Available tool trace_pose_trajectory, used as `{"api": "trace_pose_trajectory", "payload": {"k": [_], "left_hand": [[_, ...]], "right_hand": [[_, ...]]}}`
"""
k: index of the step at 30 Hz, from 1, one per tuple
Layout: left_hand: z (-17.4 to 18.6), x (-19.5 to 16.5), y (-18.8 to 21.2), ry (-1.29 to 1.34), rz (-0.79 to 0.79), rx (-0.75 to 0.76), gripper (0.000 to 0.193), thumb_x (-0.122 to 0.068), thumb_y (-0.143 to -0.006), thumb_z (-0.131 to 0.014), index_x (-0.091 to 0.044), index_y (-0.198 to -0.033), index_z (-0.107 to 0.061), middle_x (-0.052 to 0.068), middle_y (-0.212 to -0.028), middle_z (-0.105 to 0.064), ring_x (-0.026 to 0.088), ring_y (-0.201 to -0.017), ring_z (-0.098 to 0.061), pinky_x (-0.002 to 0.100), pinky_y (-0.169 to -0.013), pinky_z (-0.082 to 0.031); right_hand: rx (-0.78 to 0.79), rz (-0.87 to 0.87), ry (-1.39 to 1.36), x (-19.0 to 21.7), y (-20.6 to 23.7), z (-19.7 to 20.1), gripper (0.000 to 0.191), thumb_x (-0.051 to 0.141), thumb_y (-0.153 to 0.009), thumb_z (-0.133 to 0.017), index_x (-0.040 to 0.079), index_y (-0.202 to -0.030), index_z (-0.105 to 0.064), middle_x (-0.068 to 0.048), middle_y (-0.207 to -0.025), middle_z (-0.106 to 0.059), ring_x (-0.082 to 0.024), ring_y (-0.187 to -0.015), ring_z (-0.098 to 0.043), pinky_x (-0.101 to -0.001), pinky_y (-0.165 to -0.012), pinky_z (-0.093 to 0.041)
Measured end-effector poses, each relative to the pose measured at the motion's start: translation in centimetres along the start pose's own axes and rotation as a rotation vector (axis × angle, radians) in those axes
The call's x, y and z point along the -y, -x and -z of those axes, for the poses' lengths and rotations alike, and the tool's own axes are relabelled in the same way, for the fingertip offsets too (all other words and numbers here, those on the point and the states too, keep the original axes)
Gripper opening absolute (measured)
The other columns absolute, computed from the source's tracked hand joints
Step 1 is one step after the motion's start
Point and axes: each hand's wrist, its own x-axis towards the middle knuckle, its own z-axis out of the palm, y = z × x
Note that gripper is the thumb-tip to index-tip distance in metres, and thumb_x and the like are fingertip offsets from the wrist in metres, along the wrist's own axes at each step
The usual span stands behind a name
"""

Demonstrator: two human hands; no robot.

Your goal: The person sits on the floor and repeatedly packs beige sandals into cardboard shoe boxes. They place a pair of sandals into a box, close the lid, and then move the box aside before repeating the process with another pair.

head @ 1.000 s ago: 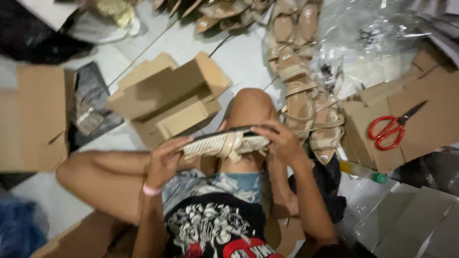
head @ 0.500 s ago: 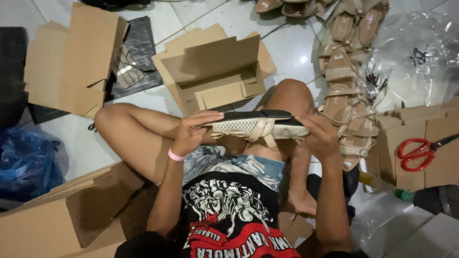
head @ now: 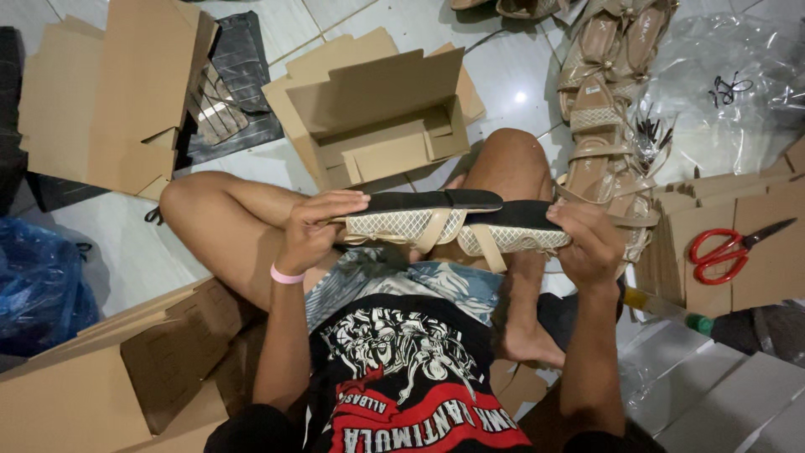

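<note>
Sandals: pair of beige woven sandals (head: 457, 220) with black soles, pressed together and held level above the lap, in front of the raised knee.
Left hand: left hand (head: 312, 231) clenched around the left end, fingers (head: 340, 201) curled over the black sole edge, thumb underneath.
Right hand: right hand (head: 594, 243) grasping the right end, fingers wrapped over the top.
Far: open cardboard box (head: 377, 117) on the tiled floor, just beyond the knee.
Right: red scissors (head: 729, 247) on flat cardboard; more sandals (head: 604, 126) in a row.
</note>
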Motion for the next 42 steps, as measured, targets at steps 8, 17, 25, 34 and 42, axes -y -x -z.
{"api": "trace_pose_trajectory", "payload": {"k": [8, 17, 25, 34, 42], "left_hand": [[0.1, -1.0, 0.1, 0.058, -0.004, 0.019, 0.054, 0.017, -0.077, -0.049, -0.001, -0.12, -0.075, 0.014, -0.125, -0.074, 0.03, -0.128, -0.066, 0.038, -0.112, -0.053], [-2.5, 2.5, 0.5, 1.009, 0.153, 0.215, 0.096, -0.023, -0.091, -0.082, -0.003, -0.165, -0.024, 0.016, -0.16, -0.046, 0.031, -0.118, -0.065, 0.039, -0.087, -0.061], [-8.5, 6.8, -0.8, 0.437, 0.231, -0.454, 0.058, -0.016, -0.11, -0.063, -0.003, -0.156, -0.031, 0.014, -0.142, -0.053, 0.025, -0.126, -0.059, 0.045, -0.093, -0.062], [-8.4, 1.9, -2.6, 0.629, 0.314, -0.487, 0.064, -0.025, -0.104, -0.055, -0.022, -0.154, -0.015, 0.01, -0.143, -0.048, 0.024, -0.12, -0.06, 0.045, -0.086, -0.066], [-3.1, 4.1, -0.3, 0.6, 0.429, -0.456, 0.048, -0.023, -0.11, -0.055, -0.005, -0.151, -0.039, 0.012, -0.144, -0.058, 0.019, -0.122, -0.06, 0.035, -0.099, -0.054]], "right_hand": [[-0.016, 0.023, -0.007, -0.1, 0.6, 0.0, 0.019, -0.012, -0.085, -0.075, -0.001, -0.1, -0.072, -0.014, -0.103, -0.073, -0.031, -0.101, -0.073, -0.0407, -0.094, -0.06], [0.628, -0.865, -0.9, -4.9, 4.0, -6.8, 0.035, 0.018, -0.102, -0.058, 0.0, -0.132, -0.064, -0.003, -0.11, -0.071, -0.009, -0.093, -0.064, -0.0212, -0.08, -0.052], [0.958, -1.367, -1.063, -8.9, 5.6, -10.7, 0.031, 0.037, -0.106, -0.052, 0.009, -0.108, -0.064, -0.002, -0.062, -0.056, -0.007, -0.039, -0.043, -0.0227, -0.033, -0.03], [0.97, -1.309, -1.176, -8.7, 5.5, -10.8, 0.025, 0.033, -0.106, -0.051, 0.01, -0.108, -0.062, 0.0, -0.061, -0.054, -0.005, -0.039, -0.042, -0.0221, -0.033, -0.03], [0.59, -0.592, -0.57, -3.9, 0.1, -8.1, 0.038, 0.007, -0.098, -0.061, 0.005, -0.136, -0.06, -0.008, -0.108, -0.071, -0.018, -0.095, -0.066, -0.0311, -0.078, -0.051]]}}
